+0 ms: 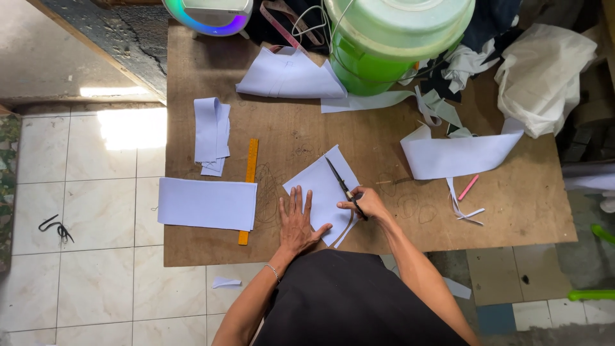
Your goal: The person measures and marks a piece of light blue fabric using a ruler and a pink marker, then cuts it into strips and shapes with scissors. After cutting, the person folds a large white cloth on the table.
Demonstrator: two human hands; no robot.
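Note:
My left hand lies flat, fingers spread, on a pale lilac fabric piece near the front edge of the brown wooden table. My right hand grips black scissors whose blades point up and left across that piece. A cut strip curls off the fabric's lower right edge, beside my right hand.
A rectangular lilac piece lies to the left over an orange ruler, with a small stack of strips behind. A long lilac band and pink chalk sit right. A green bucket and white cloth crowd the back.

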